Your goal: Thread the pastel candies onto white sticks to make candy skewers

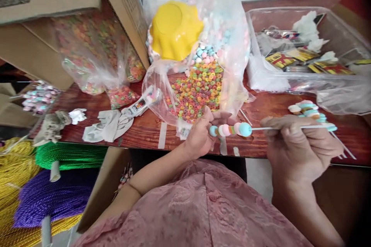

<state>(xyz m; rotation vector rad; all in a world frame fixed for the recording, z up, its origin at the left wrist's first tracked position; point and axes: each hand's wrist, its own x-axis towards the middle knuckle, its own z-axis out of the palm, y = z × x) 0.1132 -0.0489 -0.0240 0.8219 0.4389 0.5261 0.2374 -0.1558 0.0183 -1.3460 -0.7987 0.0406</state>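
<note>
My right hand (301, 144) pinches a thin white stick (261, 128) held level above the table's front edge. Threaded along its left end are blue and pink candy balls (245, 129) with small ring candies between them. Around that end my left hand (201, 131) is cupped, fingers curled, touching the blue ball nearest the palm; some fingers are hidden behind the candies. Just beyond my left hand lies a clear bag of colourful ring candies (197, 92). Several finished-looking candy sticks (311, 110) lie partly behind my right hand.
A yellow scalloped bowl (176, 31) sits upside down on pastel candies in a plastic bag (232, 19). Right of it stands a clear bin (292, 10) with packets. A cardboard box (124, 4) and bagged candies (89, 54) are left; rope bundles (55, 197) sit below.
</note>
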